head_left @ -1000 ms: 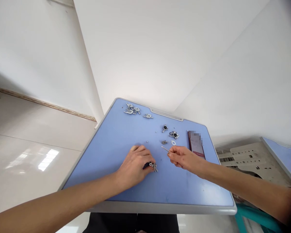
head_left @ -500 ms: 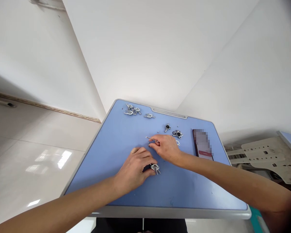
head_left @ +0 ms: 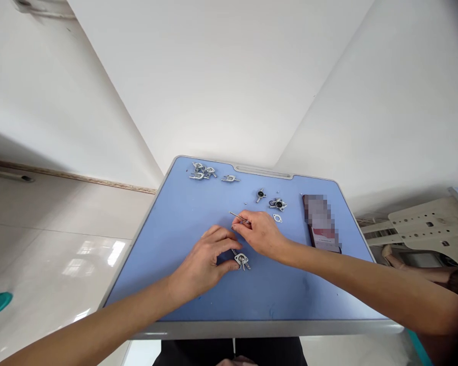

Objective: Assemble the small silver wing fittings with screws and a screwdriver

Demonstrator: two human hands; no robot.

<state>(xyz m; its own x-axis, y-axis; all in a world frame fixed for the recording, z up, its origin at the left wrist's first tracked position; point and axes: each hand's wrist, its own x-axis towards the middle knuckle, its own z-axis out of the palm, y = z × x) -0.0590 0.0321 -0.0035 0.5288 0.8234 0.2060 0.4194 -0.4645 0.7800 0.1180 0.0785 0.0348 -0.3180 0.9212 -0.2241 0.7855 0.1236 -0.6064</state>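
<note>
My left hand rests on the blue table, thumb and fingers around a small silver metal fitting with a flange and thin tubes. Above and to the right of it, my right hand pinches a thin metal rod-like tool, its tip pointing left. Just beyond my right hand lies a flat silver gasket-like plate. Two fittings with black round centres, one alone and one beside other metal, sit farther back.
Several silver fittings are piled at the table's back left, with a single one beside them. A phone lies at the right. Part of another person's arm shows beyond the table's right edge.
The view has shifted slightly. My left hand's fingers have loosened a little around the fitting, and more of it shows. The flat plate is now uncovered by my right hand.
</note>
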